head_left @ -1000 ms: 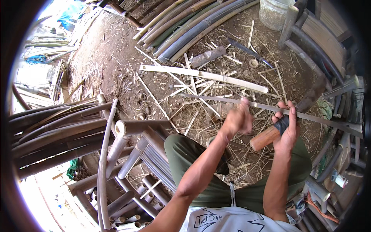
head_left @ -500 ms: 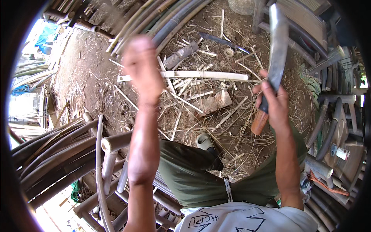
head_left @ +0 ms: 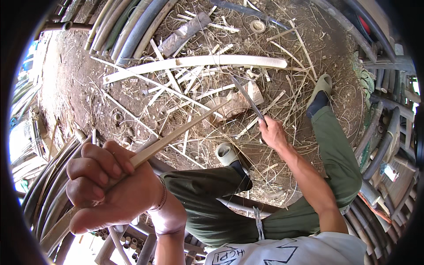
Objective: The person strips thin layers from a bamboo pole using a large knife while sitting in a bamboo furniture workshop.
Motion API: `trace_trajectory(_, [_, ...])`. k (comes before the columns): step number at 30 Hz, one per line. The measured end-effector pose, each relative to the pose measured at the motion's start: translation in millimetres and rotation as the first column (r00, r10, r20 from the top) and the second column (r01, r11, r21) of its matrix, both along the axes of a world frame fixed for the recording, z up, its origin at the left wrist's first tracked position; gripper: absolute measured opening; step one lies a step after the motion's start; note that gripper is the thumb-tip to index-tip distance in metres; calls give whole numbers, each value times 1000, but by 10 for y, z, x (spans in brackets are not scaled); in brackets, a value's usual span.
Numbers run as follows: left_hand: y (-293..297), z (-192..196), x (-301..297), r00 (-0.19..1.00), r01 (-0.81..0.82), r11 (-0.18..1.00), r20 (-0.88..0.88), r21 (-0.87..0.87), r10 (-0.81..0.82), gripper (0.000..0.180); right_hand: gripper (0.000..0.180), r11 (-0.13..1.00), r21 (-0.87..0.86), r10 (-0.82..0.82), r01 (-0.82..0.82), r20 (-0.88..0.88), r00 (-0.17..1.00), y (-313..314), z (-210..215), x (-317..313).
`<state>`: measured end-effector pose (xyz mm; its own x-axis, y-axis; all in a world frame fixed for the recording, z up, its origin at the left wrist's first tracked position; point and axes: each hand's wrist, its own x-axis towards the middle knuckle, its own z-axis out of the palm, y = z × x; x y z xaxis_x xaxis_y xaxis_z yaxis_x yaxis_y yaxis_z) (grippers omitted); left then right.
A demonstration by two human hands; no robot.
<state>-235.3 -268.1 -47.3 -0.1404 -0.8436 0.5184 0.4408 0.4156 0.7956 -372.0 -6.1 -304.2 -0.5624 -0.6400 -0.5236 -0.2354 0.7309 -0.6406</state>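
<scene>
At the lower left, my left hand (head_left: 119, 190) is closed, palm up, around a thin bamboo strip (head_left: 172, 137). The strip slants up to the right, over the littered ground. My right hand (head_left: 273, 134) grips a long knife (head_left: 248, 99) whose dark blade points up and left; the fingers hide its handle. Past the blade lies a short wooden block (head_left: 234, 106). The strip's far end is close to this block in the picture; whether it touches, I cannot tell. A long pale bamboo slat (head_left: 198, 62) lies on the ground beyond.
Shavings and thin strips cover the dirt around my slippered feet. A short dark log (head_left: 185, 34), a tape roll (head_left: 257, 26) and a long dark blade-like piece (head_left: 256, 14) lie farther off. Bamboo poles (head_left: 132, 31) are at the upper left, with more stacked on both sides.
My left hand has come down and left and now holds the bamboo strip. My right hand has lowered the knife from upright and moved left. My right foot now shows stretched forward.
</scene>
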Motion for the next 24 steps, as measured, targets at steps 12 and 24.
trace_trajectory(12, [256, -139, 83, 990, 24, 990, 144, -140, -3, 32, 21, 912, -130, 344, -388, -273, 898, -360, -411, 296])
trace_trajectory(24, [155, -199, 328, 850, 473, 878, -227, -69, -476, 26, 14, 874, -101, 441, -476, -248, 862, -384, -704, 177])
